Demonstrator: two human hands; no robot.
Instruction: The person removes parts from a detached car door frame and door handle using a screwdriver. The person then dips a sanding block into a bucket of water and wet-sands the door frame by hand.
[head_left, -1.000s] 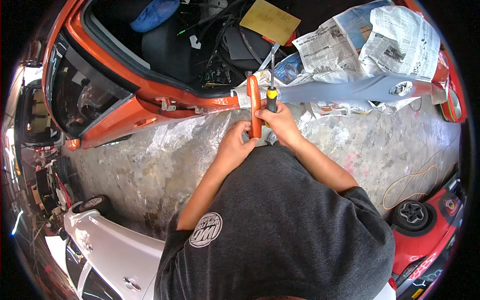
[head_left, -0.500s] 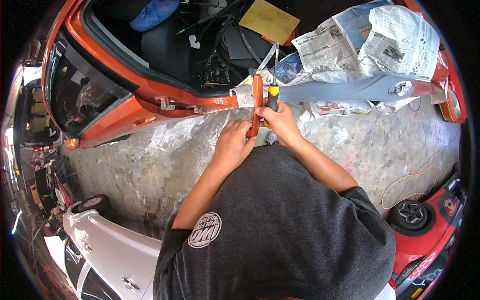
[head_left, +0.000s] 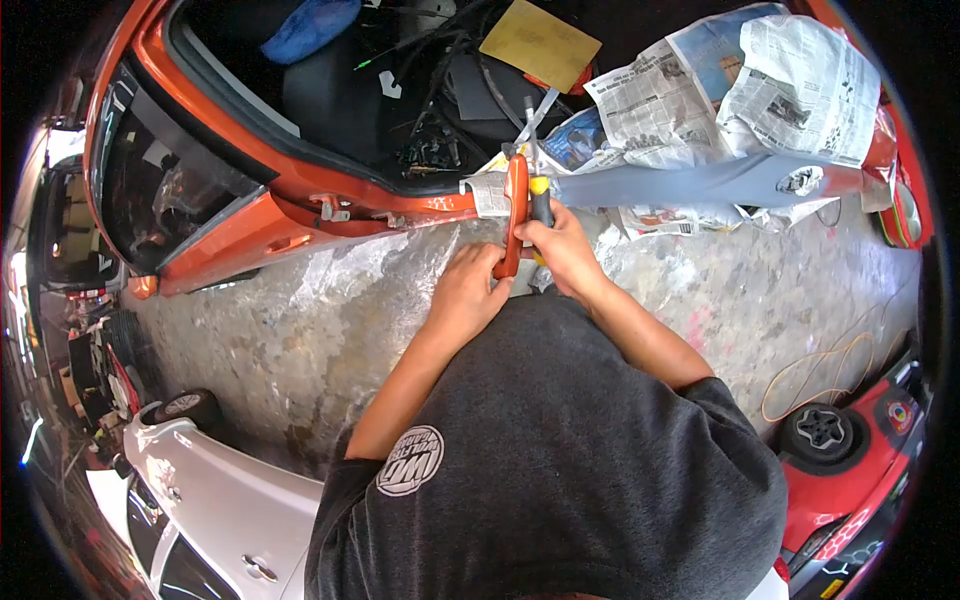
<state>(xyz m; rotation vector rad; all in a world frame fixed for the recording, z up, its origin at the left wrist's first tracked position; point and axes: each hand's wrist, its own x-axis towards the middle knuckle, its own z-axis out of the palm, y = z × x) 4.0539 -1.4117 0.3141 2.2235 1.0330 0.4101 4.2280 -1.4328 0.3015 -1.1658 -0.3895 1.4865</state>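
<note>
Upright in front of my body is an orange car door handle (head_left: 517, 205), long and narrow. My left hand (head_left: 468, 285) is closed round its lower end. In my right hand (head_left: 564, 246) is a screwdriver (head_left: 541, 202) with a black and yellow grip, its shaft pointing up and away from me. My right thumb reaches over to the door handle's edge, so that hand seems to touch both. The palm side of my right hand is hidden. Just beyond both hands lies the orange car's body edge, with newspaper (head_left: 490, 194) stuck on it.
The orange car (head_left: 230, 150) stands open ahead, with cables and a yellow sheet (head_left: 541, 45) inside. Newspapers (head_left: 650, 95) cover its right side above a grey panel (head_left: 680, 182). Behind are a white car (head_left: 220, 490), a red car (head_left: 850, 470) and an orange cord (head_left: 800, 375).
The screwdriver has tilted to the left, and its shaft now looks shorter in view. The door handle has shifted slightly. Both hands keep their hold.
</note>
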